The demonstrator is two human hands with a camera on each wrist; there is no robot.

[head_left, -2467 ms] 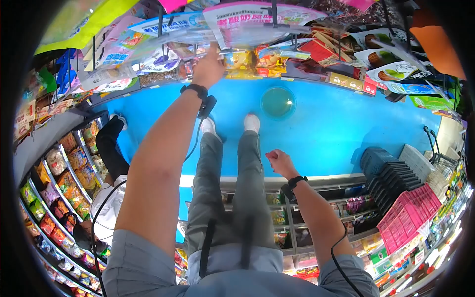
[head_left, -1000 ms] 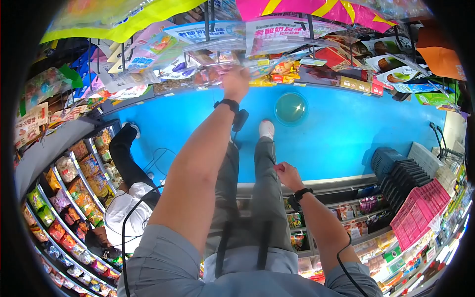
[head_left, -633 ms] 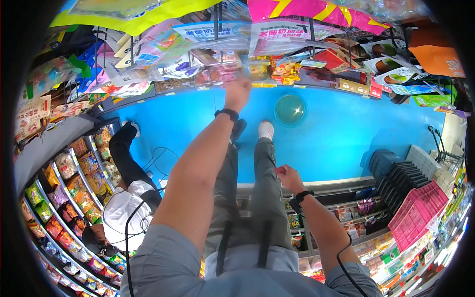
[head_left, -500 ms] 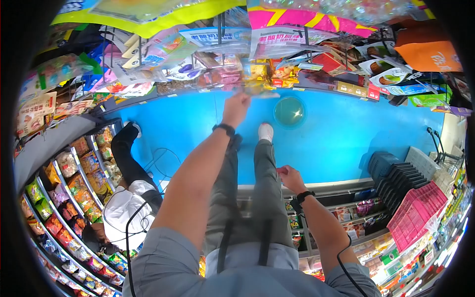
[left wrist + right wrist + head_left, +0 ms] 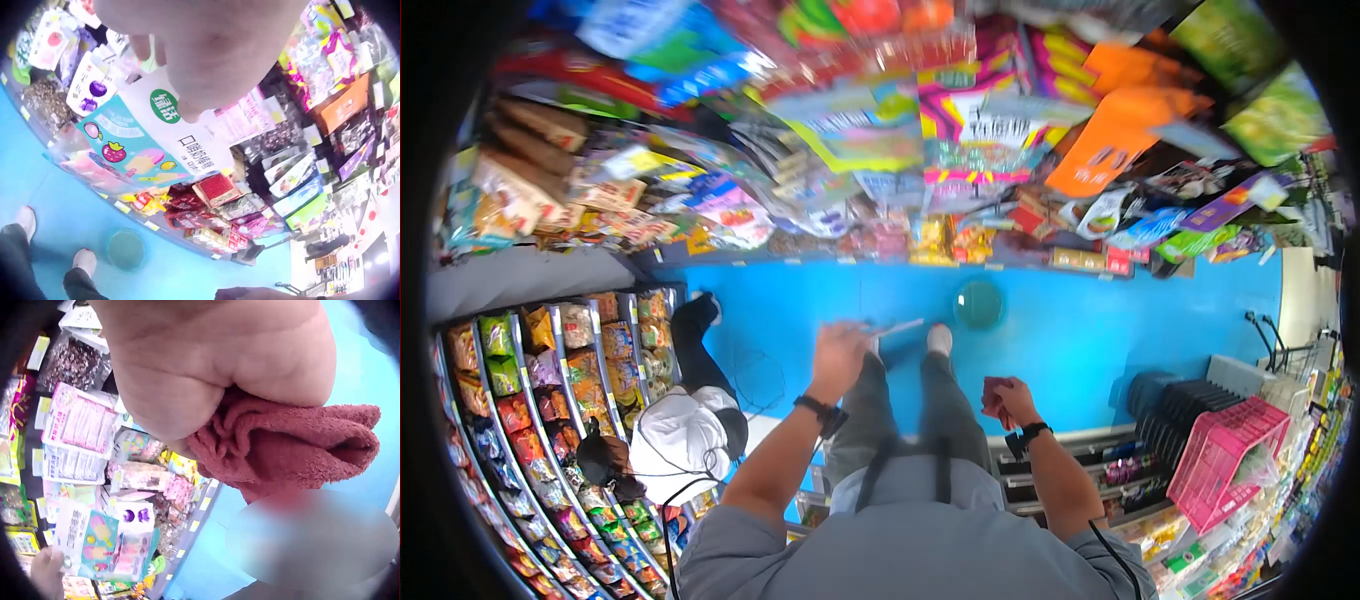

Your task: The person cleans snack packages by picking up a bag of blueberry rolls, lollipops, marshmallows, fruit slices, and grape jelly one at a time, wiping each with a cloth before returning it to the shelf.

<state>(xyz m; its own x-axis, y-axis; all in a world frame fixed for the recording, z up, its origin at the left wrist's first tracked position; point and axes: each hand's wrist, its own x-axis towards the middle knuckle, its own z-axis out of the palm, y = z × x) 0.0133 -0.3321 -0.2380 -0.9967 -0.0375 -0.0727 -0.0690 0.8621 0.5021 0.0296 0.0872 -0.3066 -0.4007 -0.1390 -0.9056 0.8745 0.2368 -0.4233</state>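
Note:
My left hand [image 5: 840, 358] pinches the top edge of a candy bag [image 5: 134, 140], white above and teal below, with pictures of fruit and ice pops. In the head view the bag is a thin, blurred edge in front of my legs. From the right wrist view, the bag's printed front [image 5: 100, 540] shows against the shelf, the left fingers at its white end. My right hand [image 5: 225, 356] grips a bunched, dark red terry cloth [image 5: 281, 447], its folds hanging out of the fist. Part of the cloth is hidden inside the palm.
Hanging snack bags [image 5: 975, 130] crowd the rack ahead. On the blue floor [image 5: 1080, 320] stands a round greenish basin [image 5: 979, 304]. A person in a white top [image 5: 685, 445] is at left beside snack shelves. A pink basket [image 5: 1225, 460] and stacked dark baskets [image 5: 1155, 410] are at right.
My left hand has drawn back from the rack towards my body, bringing the candy bag out. The head view has tilted up, showing more of the rack. More red cloth shows at my right hand.

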